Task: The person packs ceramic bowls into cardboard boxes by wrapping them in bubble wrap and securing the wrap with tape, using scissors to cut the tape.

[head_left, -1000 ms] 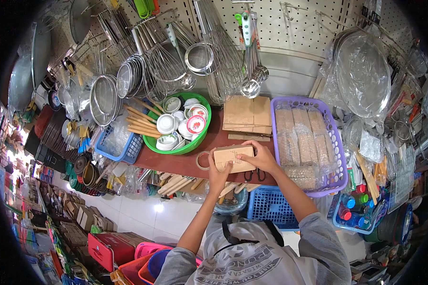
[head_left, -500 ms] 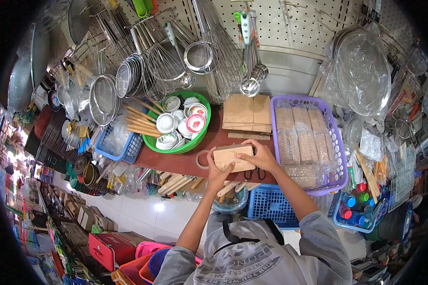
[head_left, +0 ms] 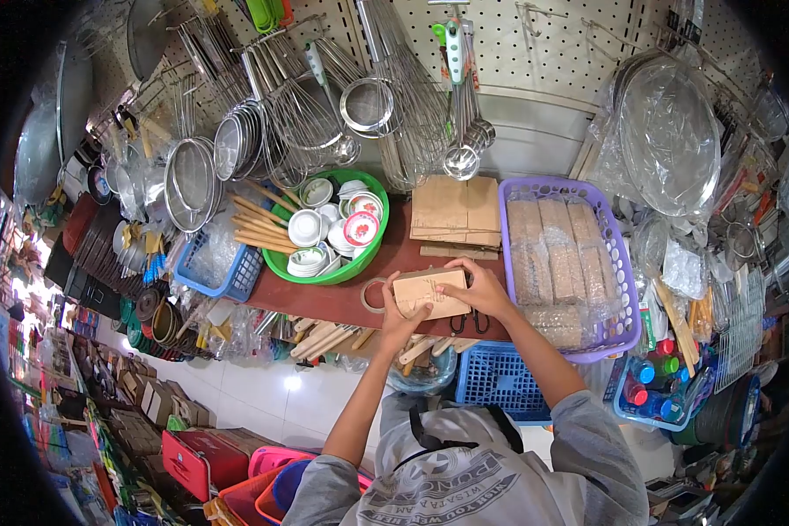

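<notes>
A small brown cardboard box [head_left: 425, 287] is held above the front edge of the red-brown table [head_left: 342, 296]. My left hand [head_left: 401, 313] grips its left end, thumb across the near side. At the right end, my right hand [head_left: 482, 289] closes around the box with fingers on its top. Just left of the box lies a roll of tape [head_left: 374, 295]. Black-handled scissors [head_left: 471, 323] rest under my right wrist, partly hidden. Flat cardboard pieces [head_left: 454, 210] are stacked behind the box.
A green basin [head_left: 379, 250] of small bowls stands left. The purple basket [head_left: 633, 307] at right holds several bubble-wrapped brown packages [head_left: 559, 219]. Below the table edge are wooden handles [head_left: 324, 340] and a blue crate [head_left: 500, 377]. Whisks [head_left: 403, 114] and strainers hang behind.
</notes>
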Demonstrator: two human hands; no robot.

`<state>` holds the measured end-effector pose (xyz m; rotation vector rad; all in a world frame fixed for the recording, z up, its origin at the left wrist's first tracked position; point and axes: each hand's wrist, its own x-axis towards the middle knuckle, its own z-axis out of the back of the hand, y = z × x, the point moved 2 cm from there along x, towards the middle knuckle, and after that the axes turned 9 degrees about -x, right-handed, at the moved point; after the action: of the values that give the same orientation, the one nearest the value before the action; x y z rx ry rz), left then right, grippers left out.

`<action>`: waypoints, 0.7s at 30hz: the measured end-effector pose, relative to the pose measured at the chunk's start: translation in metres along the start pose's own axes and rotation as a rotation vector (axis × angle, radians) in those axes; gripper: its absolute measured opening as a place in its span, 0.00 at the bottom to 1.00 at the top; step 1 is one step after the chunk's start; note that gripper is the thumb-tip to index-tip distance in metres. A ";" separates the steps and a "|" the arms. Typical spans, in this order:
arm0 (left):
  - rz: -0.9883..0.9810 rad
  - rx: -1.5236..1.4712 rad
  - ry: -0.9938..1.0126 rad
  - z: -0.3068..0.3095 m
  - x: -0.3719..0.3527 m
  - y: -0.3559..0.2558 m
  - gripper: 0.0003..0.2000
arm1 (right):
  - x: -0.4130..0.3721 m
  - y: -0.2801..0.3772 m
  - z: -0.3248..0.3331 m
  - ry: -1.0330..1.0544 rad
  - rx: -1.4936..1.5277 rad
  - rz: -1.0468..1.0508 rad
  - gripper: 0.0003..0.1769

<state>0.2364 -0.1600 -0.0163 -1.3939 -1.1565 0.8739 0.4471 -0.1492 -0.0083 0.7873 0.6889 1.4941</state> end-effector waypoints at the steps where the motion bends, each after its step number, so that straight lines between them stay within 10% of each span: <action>1: -0.016 0.008 0.032 0.002 -0.001 0.000 0.42 | 0.000 0.000 0.000 -0.005 0.001 0.006 0.36; 8: 0.232 -0.120 0.018 0.030 0.007 0.002 0.39 | 0.002 -0.005 -0.003 -0.007 0.017 0.020 0.37; 21: 0.020 -0.025 0.209 0.053 0.022 -0.001 0.35 | 0.005 -0.001 -0.005 0.095 0.146 0.131 0.45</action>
<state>0.1921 -0.1247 -0.0219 -1.4813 -0.9987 0.7107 0.4435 -0.1442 -0.0122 0.8905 0.8384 1.6218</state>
